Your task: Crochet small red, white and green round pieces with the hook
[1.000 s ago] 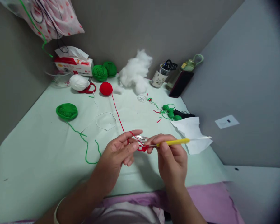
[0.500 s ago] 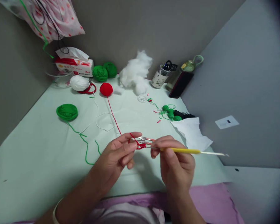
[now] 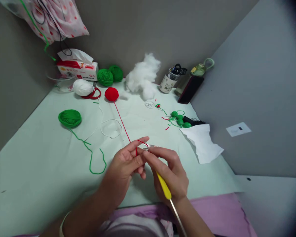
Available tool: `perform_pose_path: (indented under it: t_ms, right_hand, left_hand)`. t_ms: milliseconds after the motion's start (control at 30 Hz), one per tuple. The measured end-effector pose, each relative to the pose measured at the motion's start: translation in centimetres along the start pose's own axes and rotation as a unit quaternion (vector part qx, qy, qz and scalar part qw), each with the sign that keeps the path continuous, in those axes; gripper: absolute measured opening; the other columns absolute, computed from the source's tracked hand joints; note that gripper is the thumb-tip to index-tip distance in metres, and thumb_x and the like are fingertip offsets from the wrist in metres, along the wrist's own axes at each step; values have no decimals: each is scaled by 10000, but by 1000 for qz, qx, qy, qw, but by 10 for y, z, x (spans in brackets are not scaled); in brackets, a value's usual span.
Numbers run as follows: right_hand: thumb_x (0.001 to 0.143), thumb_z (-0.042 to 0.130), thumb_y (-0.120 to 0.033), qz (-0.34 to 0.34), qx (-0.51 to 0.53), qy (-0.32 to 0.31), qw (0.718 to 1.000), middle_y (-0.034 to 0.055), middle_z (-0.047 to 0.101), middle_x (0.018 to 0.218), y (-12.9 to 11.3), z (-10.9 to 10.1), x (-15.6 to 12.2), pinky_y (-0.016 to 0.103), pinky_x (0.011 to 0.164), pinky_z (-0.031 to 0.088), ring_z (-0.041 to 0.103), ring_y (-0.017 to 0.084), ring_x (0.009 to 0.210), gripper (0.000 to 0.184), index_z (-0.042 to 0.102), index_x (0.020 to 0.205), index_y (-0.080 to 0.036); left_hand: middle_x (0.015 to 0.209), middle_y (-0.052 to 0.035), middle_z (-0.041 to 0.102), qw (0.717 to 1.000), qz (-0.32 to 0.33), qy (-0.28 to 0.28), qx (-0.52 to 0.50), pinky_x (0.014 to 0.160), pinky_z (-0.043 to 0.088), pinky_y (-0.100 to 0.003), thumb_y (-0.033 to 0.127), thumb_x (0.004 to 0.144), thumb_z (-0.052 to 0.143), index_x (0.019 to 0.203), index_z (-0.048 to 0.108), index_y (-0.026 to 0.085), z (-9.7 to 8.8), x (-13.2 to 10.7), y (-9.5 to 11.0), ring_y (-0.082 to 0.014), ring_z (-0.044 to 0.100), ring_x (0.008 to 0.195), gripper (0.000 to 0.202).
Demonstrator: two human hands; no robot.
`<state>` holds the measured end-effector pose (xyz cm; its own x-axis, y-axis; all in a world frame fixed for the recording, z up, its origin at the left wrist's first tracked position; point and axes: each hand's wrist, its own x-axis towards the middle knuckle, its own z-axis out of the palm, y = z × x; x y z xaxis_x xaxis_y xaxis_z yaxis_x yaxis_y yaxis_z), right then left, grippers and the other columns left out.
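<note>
My left hand (image 3: 128, 161) has the red yarn (image 3: 123, 124) running over its raised index finger, with thumb and fingers pinched together at the right. The red crochet piece seen earlier is now hidden behind the fingertips. My right hand (image 3: 170, 171) grips a yellow-handled crochet hook (image 3: 164, 187), whose rear metal end points down toward me. Its fingertips meet those of my left hand, covering the working tip. From there the yarn leads back to a red yarn ball (image 3: 111, 94). Scissors (image 3: 151, 145) lie just behind my hands, mostly hidden.
Green yarn balls (image 3: 70, 118), a white yarn ball (image 3: 83, 87) and a tissue box (image 3: 79, 69) are on the left. White stuffing (image 3: 143, 77) and a pen cup (image 3: 168, 84) stand at the back. Small green crocheted pieces (image 3: 180, 120) and white paper (image 3: 202, 143) lie to the right.
My right hand has moved left against my left fingertips. The crochet hook has swung from pointing right to pointing down toward me, and the red piece has become hidden.
</note>
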<state>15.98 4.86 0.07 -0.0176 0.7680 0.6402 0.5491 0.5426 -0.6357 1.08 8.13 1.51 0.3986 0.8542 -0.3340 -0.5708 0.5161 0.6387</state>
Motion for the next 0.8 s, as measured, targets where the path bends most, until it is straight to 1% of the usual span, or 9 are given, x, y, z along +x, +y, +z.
perform_pose_path:
  t_ms: [67, 133, 233, 367, 467, 567, 633, 733, 800]
  right_hand:
    - [983, 621, -71, 25, 27, 15, 999, 65, 737, 1130, 1, 0, 0, 371, 800, 614, 728, 213, 984, 424, 759, 1274, -348]
    - [1016, 589, -113, 65, 96, 38, 992, 57, 737, 1031, 1, -2, 3, 368, 717, 607, 715, 198, 863, 342, 773, 1212, -324]
    - [1031, 598, -188, 127, 205, 75, 968, 48, 727, 917, 1, -5, 10, 352, 638, 591, 687, 179, 740, 228, 797, 1093, -281]
    - [1019, 624, -244, 170, 273, 85, 943, 51, 725, 882, 2, -7, 15, 300, 550, 590, 685, 152, 648, 179, 801, 996, -235]
    - [1013, 638, -276, 186, 302, 81, 932, 47, 725, 859, 4, -5, 16, 278, 520, 584, 672, 139, 604, 174, 797, 960, -227]
    - [1011, 653, -290, 176, 291, 51, 939, 67, 764, 923, 6, -1, 15, 290, 588, 599, 711, 177, 749, 157, 803, 997, -246]
    - [1018, 648, -284, 171, 282, 36, 943, 73, 786, 959, 7, 1, 14, 293, 623, 598, 717, 190, 823, 159, 804, 1041, -259]
    - [1038, 614, -250, 166, 258, 29, 951, 53, 787, 945, 5, 1, 13, 290, 625, 592, 696, 167, 760, 188, 797, 1074, -275]
    - [1028, 616, -196, 128, 183, 19, 975, 50, 783, 963, 3, 1, 10, 308, 662, 609, 713, 179, 799, 216, 797, 1099, -290]
  left_hand:
    - [672, 61, 559, 999, -26, 4, -30, 473, 379, -160, 275, 798, 905, 1233, 768, 158, 1, 0, 0, -36, 389, 506, 471]
    - [644, 76, 521, 998, -38, 6, -50, 447, 335, -141, 224, 801, 901, 1199, 785, 150, 0, -1, 2, -20, 321, 486, 421]
    - [629, 81, 507, 997, -41, 1, -63, 428, 306, -130, 196, 820, 884, 1180, 799, 151, -2, -2, 7, -11, 265, 473, 372]
    - [575, 90, 459, 997, -40, 3, -64, 419, 300, -122, 195, 826, 877, 1122, 823, 143, -3, -3, 8, -17, 253, 469, 305]
    - [622, 66, 529, 999, -25, -1, -42, 418, 309, -125, 210, 827, 874, 1068, 835, 167, -3, -3, 4, -6, 284, 456, 248]
    - [750, 27, 646, 1000, 0, -23, 2, 423, 335, -143, 233, 833, 867, 1106, 826, 226, -3, -2, -1, -6, 355, 456, 277]
    - [786, 10, 678, 999, 12, -32, 33, 437, 363, -156, 259, 848, 855, 1114, 822, 233, -5, -1, -3, -17, 387, 469, 269]
    - [809, -5, 696, 997, 28, -15, 63, 459, 395, -170, 302, 858, 849, 1090, 826, 211, -6, 0, -4, -27, 413, 487, 251]
    - [832, -3, 698, 997, 33, 5, 63, 454, 395, -170, 305, 835, 872, 1110, 819, 206, -5, 0, -4, -22, 418, 481, 297]
